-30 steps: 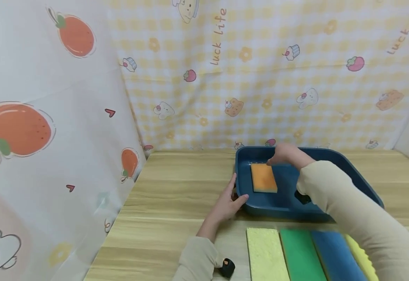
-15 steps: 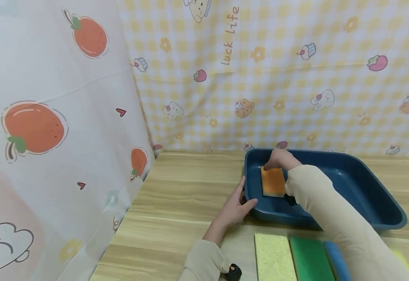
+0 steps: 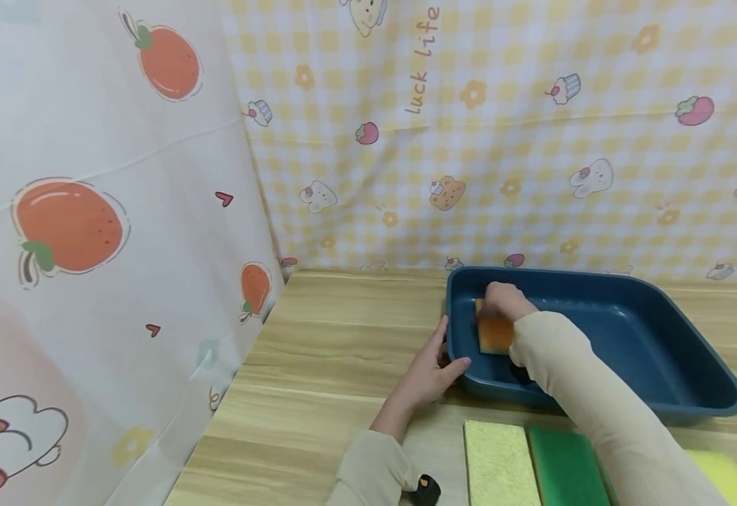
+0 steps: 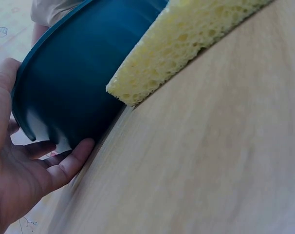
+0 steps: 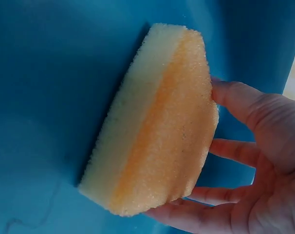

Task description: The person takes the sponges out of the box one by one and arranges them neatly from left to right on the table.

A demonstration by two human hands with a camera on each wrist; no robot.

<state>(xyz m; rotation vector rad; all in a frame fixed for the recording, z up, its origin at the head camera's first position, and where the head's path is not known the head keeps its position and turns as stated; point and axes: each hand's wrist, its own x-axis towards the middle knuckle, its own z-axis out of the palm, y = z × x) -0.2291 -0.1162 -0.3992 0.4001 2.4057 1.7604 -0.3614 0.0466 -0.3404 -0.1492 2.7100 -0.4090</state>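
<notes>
Inside the blue tray [image 3: 659,330], the right hand [image 3: 501,301] now grips the orange sponge [image 3: 493,336], tipped up off the floor where it earlier lay flat, while the left hand [image 3: 431,369] steadies the corner with fingers spread.

Both arms in long beige sleeves [image 3: 602,414], cuffs loose; small black wrist device [image 3: 427,489] (orange mark) at left cuff.
</notes>
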